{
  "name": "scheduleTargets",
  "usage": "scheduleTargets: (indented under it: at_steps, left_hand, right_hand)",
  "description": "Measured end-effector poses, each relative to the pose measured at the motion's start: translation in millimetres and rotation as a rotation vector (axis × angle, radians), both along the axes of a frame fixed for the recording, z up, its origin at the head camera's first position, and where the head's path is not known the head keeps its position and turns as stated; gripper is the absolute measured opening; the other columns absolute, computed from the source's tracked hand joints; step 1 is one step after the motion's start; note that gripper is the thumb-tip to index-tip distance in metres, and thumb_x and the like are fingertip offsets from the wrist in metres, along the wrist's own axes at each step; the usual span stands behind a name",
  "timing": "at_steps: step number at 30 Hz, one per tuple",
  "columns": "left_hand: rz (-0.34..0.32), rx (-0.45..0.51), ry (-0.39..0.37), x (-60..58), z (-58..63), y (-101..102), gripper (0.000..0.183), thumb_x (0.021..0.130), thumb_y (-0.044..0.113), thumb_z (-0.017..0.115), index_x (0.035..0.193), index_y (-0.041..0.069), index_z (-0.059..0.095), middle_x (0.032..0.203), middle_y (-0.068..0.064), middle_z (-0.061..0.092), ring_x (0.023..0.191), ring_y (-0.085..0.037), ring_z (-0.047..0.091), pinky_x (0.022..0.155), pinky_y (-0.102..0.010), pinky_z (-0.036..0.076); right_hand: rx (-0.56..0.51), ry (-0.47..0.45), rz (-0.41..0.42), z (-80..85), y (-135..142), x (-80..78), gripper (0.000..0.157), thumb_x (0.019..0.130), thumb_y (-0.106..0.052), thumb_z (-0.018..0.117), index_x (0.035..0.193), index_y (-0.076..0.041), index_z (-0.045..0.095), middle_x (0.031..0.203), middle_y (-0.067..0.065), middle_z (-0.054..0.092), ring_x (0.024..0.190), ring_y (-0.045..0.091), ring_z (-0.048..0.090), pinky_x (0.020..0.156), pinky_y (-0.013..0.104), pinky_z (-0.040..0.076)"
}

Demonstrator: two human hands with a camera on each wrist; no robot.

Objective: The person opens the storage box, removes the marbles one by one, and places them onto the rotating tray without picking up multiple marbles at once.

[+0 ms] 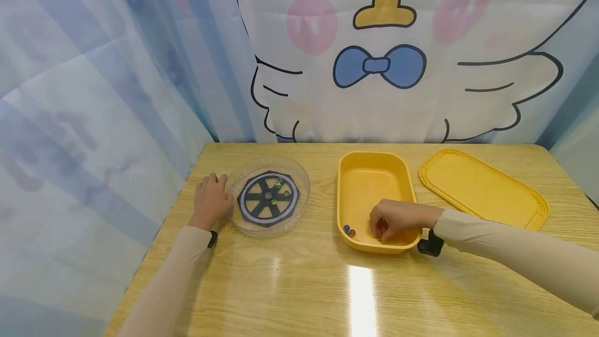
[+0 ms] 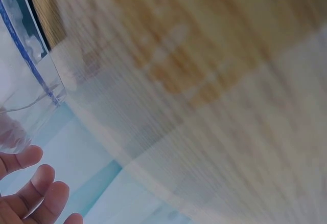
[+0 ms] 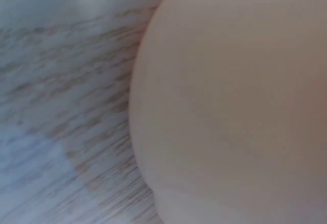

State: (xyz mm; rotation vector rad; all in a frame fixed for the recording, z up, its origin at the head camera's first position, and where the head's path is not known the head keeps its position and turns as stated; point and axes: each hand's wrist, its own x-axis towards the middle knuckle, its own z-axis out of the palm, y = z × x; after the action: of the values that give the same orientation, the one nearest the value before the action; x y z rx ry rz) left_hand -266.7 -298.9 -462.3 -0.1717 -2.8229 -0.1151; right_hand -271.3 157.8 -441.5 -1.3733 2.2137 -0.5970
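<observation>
My left hand (image 1: 211, 201) rests at the left rim of a clear round dish (image 1: 299, 207), its fingers loosely bent. In the left wrist view the fingers (image 2: 51, 193) lie apart beside the dish's clear wall (image 2: 36, 88). Inside the dish is a dark wheel-shaped piece (image 1: 250, 196) with spokes, and several greenish glass marbles (image 1: 278, 185) lie on it. My right hand (image 1: 395, 218) reaches into a yellow box (image 1: 343, 186), fingers bent down to its floor. Its fingertips are partly hidden, so any hold is unclear. A blue marble (image 1: 346, 229) and a brown marble (image 1: 352, 233) lie beside it.
A yellow lid (image 1: 486, 189) lies flat on the wooden table (image 1: 290, 290), right of the box and behind my right forearm. A printed curtain (image 1: 374, 108) hangs along the back edge, with more curtain at the left. Mostly blurred box wall (image 3: 230, 101) fills the right wrist view.
</observation>
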Motion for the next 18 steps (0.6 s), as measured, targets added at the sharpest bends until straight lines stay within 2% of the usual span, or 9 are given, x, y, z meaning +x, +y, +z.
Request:
scheduleTargets:
  at_steps: [9,18]
  left_hand:
    - [-0.002,0.003,0.008,-0.7,-0.2,-1,0.022,0.081,0.01,0.056,0.1,0.0,0.052,0.092,-0.022,0.051,0.077,-0.034,0.046,0.067,-0.046,0.039]
    - [0.0,0.002,0.006,-0.9,-0.4,-1,0.024,0.081,0.01,0.056,0.102,-0.001,0.054,0.092,-0.022,0.051,0.077,-0.034,0.046,0.068,-0.046,0.039]
  right_hand:
    - [-0.061,0.054,-0.015,2.9,1,-3.8,0.011,0.072,-0.007,0.078,0.078,-0.012,0.07,0.07,-0.006,0.063,0.064,-0.003,0.052,0.06,0.016,0.047]
    - [-0.093,0.061,-0.061,19.8,11,-9.6,0.01,0.076,-0.007,0.075,0.084,-0.008,0.07,0.079,-0.004,0.067,0.069,-0.002,0.057,0.064,0.021,0.052]
